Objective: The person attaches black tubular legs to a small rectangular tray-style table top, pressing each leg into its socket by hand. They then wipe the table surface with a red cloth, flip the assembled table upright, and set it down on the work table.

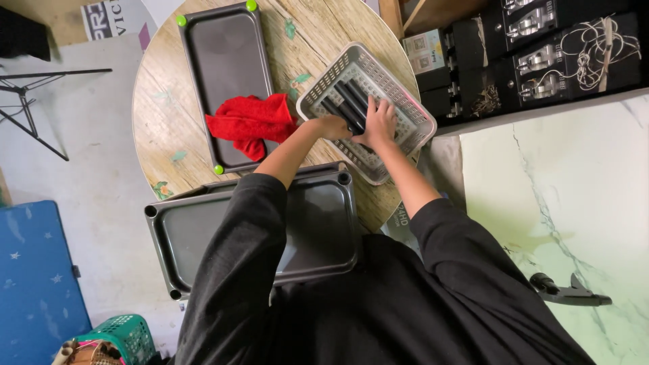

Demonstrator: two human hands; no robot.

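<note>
1. Hands first: my left hand (332,126) and my right hand (379,123) are both inside the white perforated basket (412,111) on the round wooden table (159,108).
2. My right-hand fingers lie spread and flat on top of the black tubes (350,105) lying side by side in the basket; they press rather than clench.
3. My left-hand fingers are curled at the near ends of those tubes, touching them; whether they truly grip one I cannot tell.
4. Just beside the basket, to its left, a crumpled red cloth (251,122) lies partly on a long dark tray with green corner caps (223,61).
5. Nearer to me, under my left sleeve, a wider dark grey tray (324,223) sits at the table's edge.
6. A green basket (125,332) stands on the floor, well apart.
</note>
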